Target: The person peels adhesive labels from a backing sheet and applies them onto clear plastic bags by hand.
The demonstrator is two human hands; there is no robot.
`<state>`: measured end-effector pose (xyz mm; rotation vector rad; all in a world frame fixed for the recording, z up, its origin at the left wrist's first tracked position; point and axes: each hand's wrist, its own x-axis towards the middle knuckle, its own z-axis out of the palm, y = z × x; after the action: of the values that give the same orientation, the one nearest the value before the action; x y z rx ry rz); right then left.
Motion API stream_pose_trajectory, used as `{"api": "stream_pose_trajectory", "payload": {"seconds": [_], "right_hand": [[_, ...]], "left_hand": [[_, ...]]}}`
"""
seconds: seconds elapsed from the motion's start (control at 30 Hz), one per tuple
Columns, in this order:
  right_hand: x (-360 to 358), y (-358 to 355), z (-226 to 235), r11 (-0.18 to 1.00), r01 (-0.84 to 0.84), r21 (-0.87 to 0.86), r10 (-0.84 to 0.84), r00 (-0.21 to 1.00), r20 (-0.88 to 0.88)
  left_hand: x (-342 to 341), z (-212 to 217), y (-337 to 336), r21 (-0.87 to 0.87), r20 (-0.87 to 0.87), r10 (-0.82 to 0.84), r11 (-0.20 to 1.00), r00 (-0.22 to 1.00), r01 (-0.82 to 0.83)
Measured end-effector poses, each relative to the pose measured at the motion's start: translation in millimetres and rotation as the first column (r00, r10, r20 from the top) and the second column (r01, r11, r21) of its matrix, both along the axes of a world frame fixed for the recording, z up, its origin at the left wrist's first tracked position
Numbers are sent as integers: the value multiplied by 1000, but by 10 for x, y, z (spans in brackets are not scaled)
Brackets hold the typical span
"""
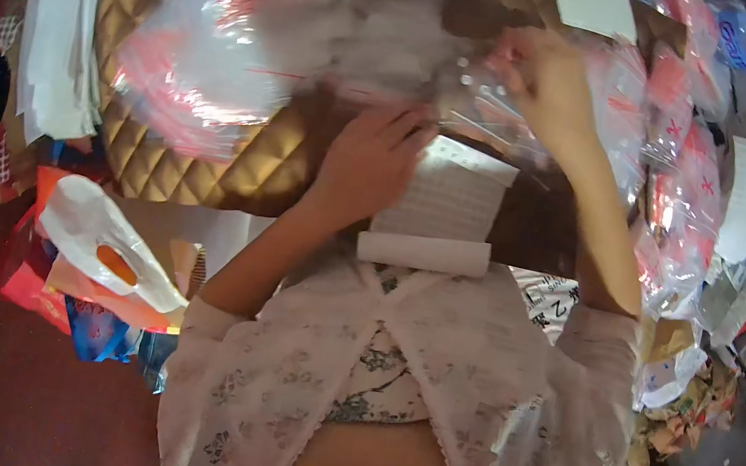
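Left hand point(371, 162), twelve o'clock: open, fingers extended at the lower edge of blurred clear bags point(387, 43). Right hand point(551, 85), one o'clock: fingers curled, grip cannot be told. Quilted tabletop point(151, 174) also bears red-edged plastic bags point(199, 90), ten o'clock.

Dim fisheye view, curving into a black rim. Left of the pale paper sheet point(446, 196), white glare streaks a pile of clear bags point(203, 66); just above it, motion smears a greyish bag point(391, 34); well below-left, the floor point(22, 382) sinks into reddish shadow.
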<state>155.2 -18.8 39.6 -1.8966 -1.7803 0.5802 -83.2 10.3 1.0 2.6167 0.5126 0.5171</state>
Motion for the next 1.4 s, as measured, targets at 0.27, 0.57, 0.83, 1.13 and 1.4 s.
{"api": "stream_pose_trajectory", "payload": {"seconds": [0.27, 0.57, 0.83, 1.13, 1.4], "right_hand": [[266, -746, 103, 992, -113, 56, 79, 901, 427], [126, -807, -31, 994, 28, 106, -72, 897, 435], [242, -898, -97, 1000, -9, 11, 2, 869, 496], [128, -690, -45, 997, -31, 74, -14, 844, 536], [-16, -599, 127, 990, -66, 122, 60, 996, 59]], "left_hand": [[-8, 148, 53, -152, 69, -70, 985, 995, 79], [-54, 129, 72, 6, -146, 122, 992, 982, -122], [-60, 83, -26, 43, -110, 176, 984, 978, -173], [19, 183, -80, -13, -53, 120, 993, 991, -121], [-12, 254, -138, -757, 58, 265, 640, 962, -131]]}}
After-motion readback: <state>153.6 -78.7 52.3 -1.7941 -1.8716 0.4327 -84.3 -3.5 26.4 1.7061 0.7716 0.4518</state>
